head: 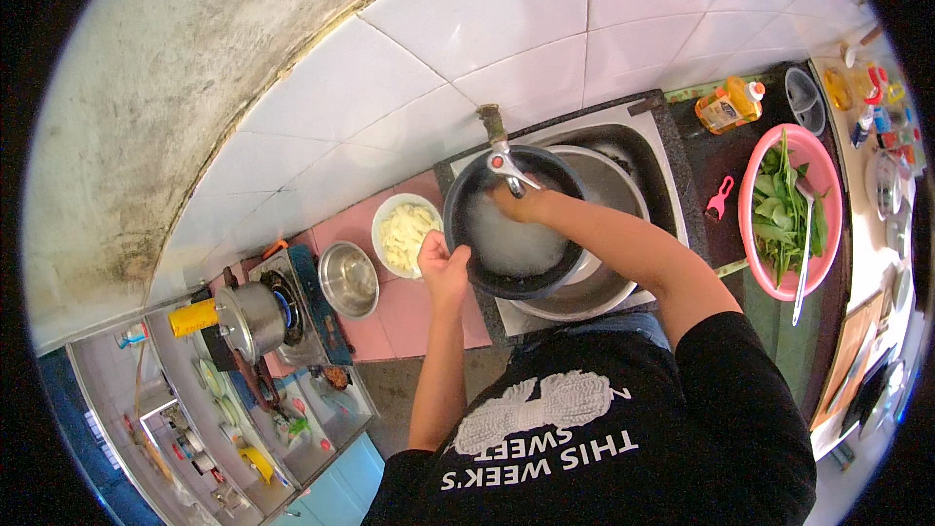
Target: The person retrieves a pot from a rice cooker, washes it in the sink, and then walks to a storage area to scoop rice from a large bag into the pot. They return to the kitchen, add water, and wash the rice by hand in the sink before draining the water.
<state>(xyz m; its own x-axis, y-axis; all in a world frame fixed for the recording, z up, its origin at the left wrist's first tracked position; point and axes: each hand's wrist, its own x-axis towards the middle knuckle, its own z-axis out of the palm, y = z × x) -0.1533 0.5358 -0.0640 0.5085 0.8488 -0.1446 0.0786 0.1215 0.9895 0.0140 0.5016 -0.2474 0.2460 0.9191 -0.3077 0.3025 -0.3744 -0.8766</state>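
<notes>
A dark round pan (526,274) with cloudy water in it is tilted under the metal tap (505,163) at the sink. My left hand (444,263) grips the pan at its left side, with the thumb by the rim. Inside the pan, just below the tap, is my right hand (517,201); its fingers are partly hidden by the tap, so its hold cannot be told. Beneath the pan, a wide metal basin (621,299) rests in the steel sink (661,183). A white bowl (376,223) of pale yellow cut pieces stands left of the pan.
Further left are a steel bowl (329,285) and a pressure cooker (256,321) at a gas stove with a blue flame. On the right lie a pink peeler (720,197), an orange detergent bottle (723,108) and a pink basin (746,234) of leafy greens with a spoon.
</notes>
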